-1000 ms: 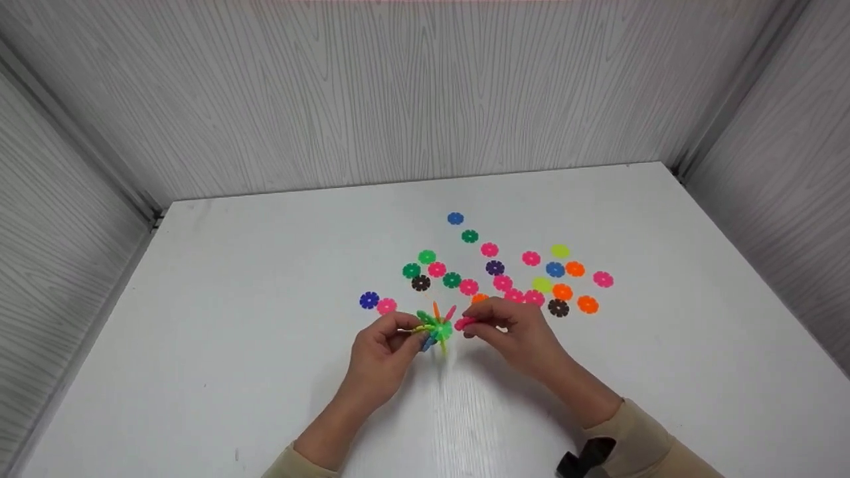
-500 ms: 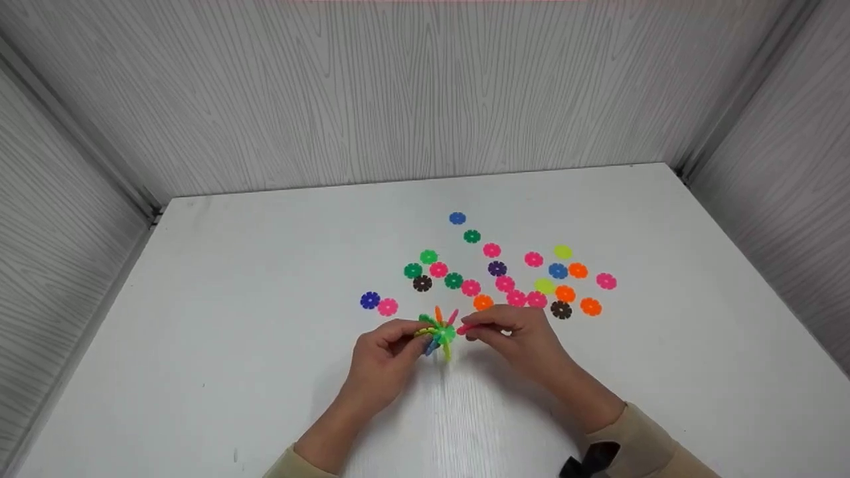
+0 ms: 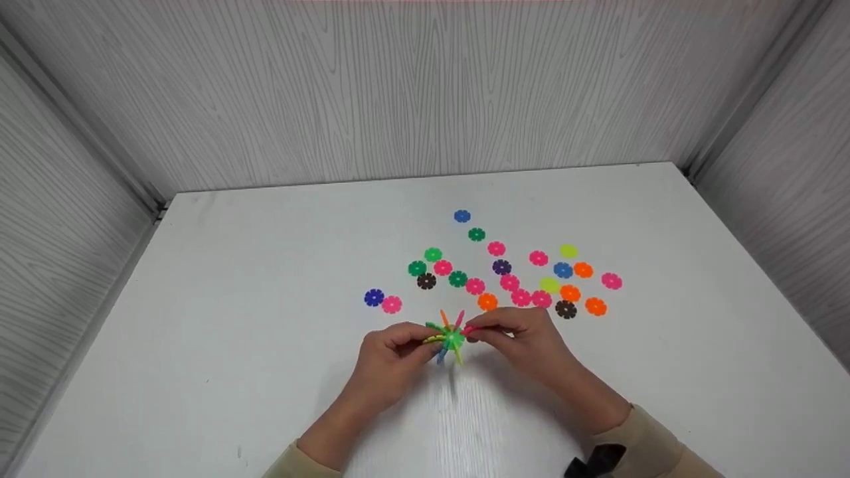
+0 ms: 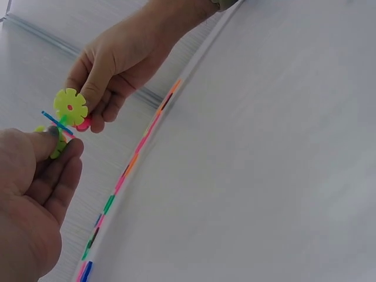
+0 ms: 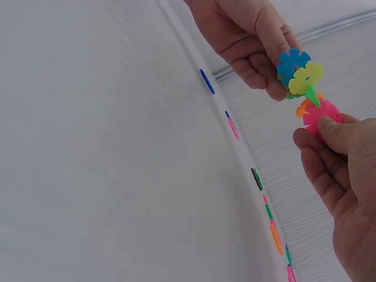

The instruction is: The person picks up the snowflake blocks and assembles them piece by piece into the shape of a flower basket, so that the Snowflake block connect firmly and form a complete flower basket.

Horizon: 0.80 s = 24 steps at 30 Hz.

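My left hand (image 3: 392, 362) pinches a cluster of interlocking snowflake discs above the table. At its middle a light green disc (image 3: 453, 341) faces up, with orange, pink, green, blue and yellow-green discs standing out around it. In the left wrist view a yellow-green disc (image 4: 66, 101) shows flat on. My right hand (image 3: 531, 342) holds a pink disc (image 5: 317, 113) between thumb and forefinger, its edge right at the green disc's right rim. A blue disc (image 5: 289, 66) of the cluster shows by the left fingers in the right wrist view.
Loose notched discs lie scattered on the white table (image 3: 265, 279) beyond the hands. Among them are a dark blue disc (image 3: 374, 297) at the left, a black disc (image 3: 566, 309) and an orange disc (image 3: 595, 306) at the right. Wood-grain panels (image 3: 425, 93) stand behind and beside the table.
The pink disc in my right hand has closed the small gap to the cluster and now meets its right side. My left hand has shifted slightly right, still gripping the cluster.
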Tool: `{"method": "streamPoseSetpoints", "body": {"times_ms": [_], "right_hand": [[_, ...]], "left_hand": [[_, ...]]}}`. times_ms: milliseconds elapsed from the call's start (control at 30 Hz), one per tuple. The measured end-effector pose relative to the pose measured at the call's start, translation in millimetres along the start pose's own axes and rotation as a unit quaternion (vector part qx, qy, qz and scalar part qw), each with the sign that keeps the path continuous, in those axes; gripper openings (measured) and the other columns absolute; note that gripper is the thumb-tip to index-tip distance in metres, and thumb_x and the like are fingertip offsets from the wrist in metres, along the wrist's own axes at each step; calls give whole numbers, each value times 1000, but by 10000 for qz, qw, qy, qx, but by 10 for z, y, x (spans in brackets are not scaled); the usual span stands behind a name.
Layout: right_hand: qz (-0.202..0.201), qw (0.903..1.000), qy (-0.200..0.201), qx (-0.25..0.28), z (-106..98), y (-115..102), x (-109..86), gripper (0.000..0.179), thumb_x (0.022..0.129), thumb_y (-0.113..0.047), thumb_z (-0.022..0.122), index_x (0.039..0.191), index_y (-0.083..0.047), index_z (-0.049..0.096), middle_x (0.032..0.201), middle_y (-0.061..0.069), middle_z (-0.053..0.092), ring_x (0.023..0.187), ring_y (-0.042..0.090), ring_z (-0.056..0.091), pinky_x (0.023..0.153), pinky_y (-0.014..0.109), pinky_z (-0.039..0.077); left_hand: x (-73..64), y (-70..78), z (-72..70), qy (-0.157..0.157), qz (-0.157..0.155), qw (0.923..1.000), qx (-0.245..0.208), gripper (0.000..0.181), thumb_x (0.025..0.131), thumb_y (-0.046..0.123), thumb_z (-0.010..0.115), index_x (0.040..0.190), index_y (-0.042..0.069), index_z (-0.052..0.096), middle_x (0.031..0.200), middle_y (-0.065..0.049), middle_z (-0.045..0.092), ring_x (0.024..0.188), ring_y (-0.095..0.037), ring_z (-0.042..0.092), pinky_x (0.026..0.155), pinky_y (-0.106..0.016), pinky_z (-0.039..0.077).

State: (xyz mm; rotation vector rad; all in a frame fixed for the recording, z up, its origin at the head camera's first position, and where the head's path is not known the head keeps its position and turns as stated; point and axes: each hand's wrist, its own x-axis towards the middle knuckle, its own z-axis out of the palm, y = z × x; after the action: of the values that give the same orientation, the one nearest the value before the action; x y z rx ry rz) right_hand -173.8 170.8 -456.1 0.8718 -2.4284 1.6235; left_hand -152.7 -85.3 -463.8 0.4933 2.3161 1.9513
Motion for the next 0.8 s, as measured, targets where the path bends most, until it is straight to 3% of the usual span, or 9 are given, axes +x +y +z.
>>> {"method": "streamPoseSetpoints", "body": {"times_ms": [200, 467, 667, 800], "right_hand": [[-317, 9994, -137, -67, 12, -33, -11, 20, 94, -4, 79, 111, -11, 84, 101, -4, 81, 93, 16, 79, 84, 30, 63], [108, 9999, -68, -116, -6, -48, 13, 24, 94, -8, 80, 119, -10, 80, 105, -5, 80, 95, 14, 78, 85, 30, 63], [844, 9963, 2, -150, 13, 14, 88, 32, 96, -13, 81, 127, -10, 75, 113, 0, 79, 102, 14, 75, 88, 28, 61], [1276, 9907, -455, -149, 123, 23, 230, 27, 97, -17, 80, 124, -10, 77, 115, 1, 78, 105, 17, 73, 86, 28, 62]], "left_hand": [[8, 9, 0, -151, 134, 9998, -31, 14, 94, 17, 82, 107, 18, 86, 102, 4, 80, 96, -19, 75, 85, -33, 63], [43, 28, -52, -134, 72, 9999, -18, 16, 97, 17, 80, 112, 17, 84, 106, 2, 79, 99, -20, 75, 88, -30, 62], [75, 89, -298, 542, 57, 9985, -83, 15, 98, 7, 77, 111, 11, 83, 109, -6, 77, 99, -23, 73, 87, -27, 61], [115, 192, -531, 916, 159, 9953, -277, 16, 97, 1, 75, 110, 8, 82, 109, -9, 76, 98, -25, 74, 88, -30, 62]]}}
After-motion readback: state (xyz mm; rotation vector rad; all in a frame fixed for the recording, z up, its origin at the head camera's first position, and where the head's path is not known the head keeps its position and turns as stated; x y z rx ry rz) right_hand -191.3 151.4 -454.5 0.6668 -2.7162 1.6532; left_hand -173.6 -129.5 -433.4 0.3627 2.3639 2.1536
